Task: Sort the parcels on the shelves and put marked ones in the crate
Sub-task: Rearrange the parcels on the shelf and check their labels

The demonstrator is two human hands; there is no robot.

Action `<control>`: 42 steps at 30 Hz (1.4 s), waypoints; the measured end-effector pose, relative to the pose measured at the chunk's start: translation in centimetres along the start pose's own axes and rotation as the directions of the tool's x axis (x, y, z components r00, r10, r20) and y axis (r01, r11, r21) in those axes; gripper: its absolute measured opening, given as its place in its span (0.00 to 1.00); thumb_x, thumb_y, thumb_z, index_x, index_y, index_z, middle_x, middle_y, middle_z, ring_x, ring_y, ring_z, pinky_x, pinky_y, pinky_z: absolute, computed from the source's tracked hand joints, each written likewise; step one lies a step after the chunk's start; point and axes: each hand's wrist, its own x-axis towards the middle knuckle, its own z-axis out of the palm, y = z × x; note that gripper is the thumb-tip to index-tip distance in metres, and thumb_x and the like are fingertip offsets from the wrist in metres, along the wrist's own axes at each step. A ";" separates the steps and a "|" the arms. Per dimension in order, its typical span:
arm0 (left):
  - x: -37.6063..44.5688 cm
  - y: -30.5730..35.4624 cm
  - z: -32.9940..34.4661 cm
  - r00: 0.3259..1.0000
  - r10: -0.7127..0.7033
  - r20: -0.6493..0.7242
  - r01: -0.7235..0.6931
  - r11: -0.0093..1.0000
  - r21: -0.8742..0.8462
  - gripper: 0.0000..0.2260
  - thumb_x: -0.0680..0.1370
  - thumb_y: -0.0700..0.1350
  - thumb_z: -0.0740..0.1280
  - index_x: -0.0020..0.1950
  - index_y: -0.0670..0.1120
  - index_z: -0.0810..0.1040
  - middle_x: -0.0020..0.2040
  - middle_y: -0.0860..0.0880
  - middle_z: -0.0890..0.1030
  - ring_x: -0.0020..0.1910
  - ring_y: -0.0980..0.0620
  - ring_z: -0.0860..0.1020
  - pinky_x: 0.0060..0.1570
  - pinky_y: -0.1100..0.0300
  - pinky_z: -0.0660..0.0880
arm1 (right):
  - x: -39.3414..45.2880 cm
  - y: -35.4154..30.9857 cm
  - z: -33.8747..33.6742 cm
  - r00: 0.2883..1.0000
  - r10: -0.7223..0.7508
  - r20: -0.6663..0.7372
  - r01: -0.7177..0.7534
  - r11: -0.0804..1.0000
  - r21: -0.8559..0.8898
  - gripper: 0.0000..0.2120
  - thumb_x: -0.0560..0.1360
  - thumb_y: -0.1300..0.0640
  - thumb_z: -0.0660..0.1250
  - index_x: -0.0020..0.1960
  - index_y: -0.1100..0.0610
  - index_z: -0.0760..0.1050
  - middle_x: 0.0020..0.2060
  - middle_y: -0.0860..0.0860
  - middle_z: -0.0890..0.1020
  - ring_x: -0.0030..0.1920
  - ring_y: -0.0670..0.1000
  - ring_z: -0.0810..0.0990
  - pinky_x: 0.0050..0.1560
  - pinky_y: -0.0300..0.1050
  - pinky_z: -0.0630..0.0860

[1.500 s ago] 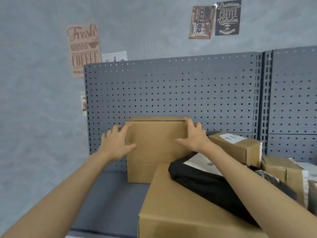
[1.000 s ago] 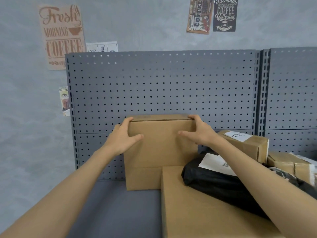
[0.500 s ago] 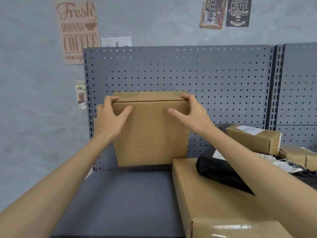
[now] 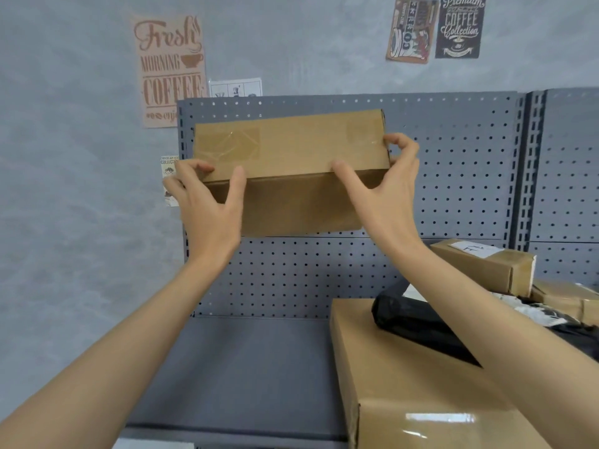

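Head view. Left-hand fingers [image 4: 197, 166] curl over the near top edge of a cardboard box [image 4: 291, 150] at its left end, thumb pressed flat up the shaded front face. Right-hand fingers [image 4: 402, 147] hook round the box's right end, thumb lying along the front edge. Left hand [image 4: 207, 205] grips at 9 o'clock of the box, right hand [image 4: 385, 196] at 3 o'clock; both forearms reach up from the bottom corners of the frame.

Box is held in the air, clear of the shelf [image 4: 246, 367], tilted so its taped face shows toward the camera; clear tape patches catch light at left and right on that face. No written mark can be made out on the faces in sight. Grey pegboard [image 4: 453, 176] stands directly behind the box.

Shelf surface lies at 6 o'clock from the box. At 5 o'clock, a large flat carton [image 4: 405, 384] rests on the shelf, with a black poly bag [image 4: 418, 325] lying across its top. At 4 o'clock, a smaller box [image 4: 492, 270] with a white handwritten label sits against the pegboard; more brown parcels [image 4: 567, 299] just beside it at the right edge, partly cut off.

Wall above: a "Fresh Morning Coffee" poster [image 4: 168, 69] at 11 o'clock, two smaller coffee signs [image 4: 434, 27] at 1 o'clock.
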 end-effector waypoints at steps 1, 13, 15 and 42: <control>-0.2 0.0 0.2 1.000 -0.003 0.002 0.003 1.000 -0.001 0.15 0.74 0.54 0.65 0.51 0.49 0.61 0.54 0.48 0.64 0.49 0.54 0.67 0.44 0.74 0.65 | 0.0 0.1 -0.4 1.000 0.016 0.002 -0.016 1.000 0.000 0.36 0.69 0.44 0.71 0.70 0.46 0.55 0.58 0.45 0.62 0.55 0.36 0.65 0.51 0.32 0.62; -0.4 -1.2 -0.8 0.840 -0.530 0.118 0.539 0.840 -0.063 0.25 0.69 0.72 0.54 0.45 0.51 0.71 0.50 0.49 0.75 0.49 0.49 0.76 0.53 0.41 0.75 | -0.4 2.5 -1.6 0.850 0.513 0.120 -0.520 0.853 0.037 0.38 0.61 0.24 0.53 0.65 0.42 0.67 0.66 0.51 0.65 0.66 0.55 0.66 0.66 0.62 0.66; -0.2 -1.0 -1.3 0.746 -0.622 0.237 0.657 0.746 -0.109 0.24 0.68 0.72 0.56 0.43 0.54 0.74 0.48 0.51 0.79 0.48 0.50 0.78 0.47 0.48 0.77 | -0.6 2.8 -1.8 0.813 0.566 0.135 -0.574 0.818 0.026 0.36 0.63 0.23 0.51 0.62 0.43 0.70 0.68 0.51 0.68 0.69 0.54 0.64 0.68 0.61 0.62; -3.0 -3.9 -3.6 0.698 -0.456 0.552 0.642 0.739 -0.202 0.35 0.58 0.39 0.59 0.66 0.47 0.69 0.55 0.51 0.75 0.46 0.52 0.74 0.35 0.58 0.68 | -3.7 4.5 -3.6 0.859 0.453 0.239 -0.493 0.858 0.146 0.41 0.57 0.58 0.61 0.70 0.42 0.63 0.63 0.46 0.69 0.56 0.45 0.72 0.52 0.45 0.69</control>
